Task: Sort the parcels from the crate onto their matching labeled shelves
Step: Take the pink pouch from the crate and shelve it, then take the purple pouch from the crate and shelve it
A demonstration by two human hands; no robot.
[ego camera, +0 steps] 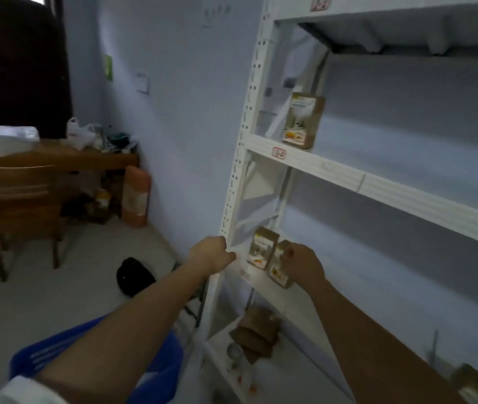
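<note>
Left hand: the left hand [213,255] is curled around the front post of the white shelving unit [233,182], at about 6 o'clock in the view; the fingertips are hidden behind the post.
Right hand: the right hand [300,262] grips the nearer parcel [279,269] on the lower-middle shelf [264,282]; its fingers cover the box's right side and the fingertips are out of sight.
Second parcel: another brown parcel [261,247] stands upright just beside it, at its 10 o'clock; the printing on it is too blurred to read.
Upper parcel: one boxed parcel [303,121] stands on the shelf above, at 1 o'clock, with writing on its white panel that I cannot make out.
Shelf labels: a red-bordered label [279,153] sits on that shelf's front edge and another label [321,2] at the top is cut by the frame edge; the one [244,274] near the hands is washed out.
Bottom shelf: several flat brown parcels [256,333] lie heaped, dim and partly hidden.
Crate: the blue crate [39,357] at 7 o'clock is largely covered by the left forearm; its contents cannot be seen.
Room: a wooden chair [13,205] and a cluttered desk [65,156] at 9 o'clock, blurred.
</note>
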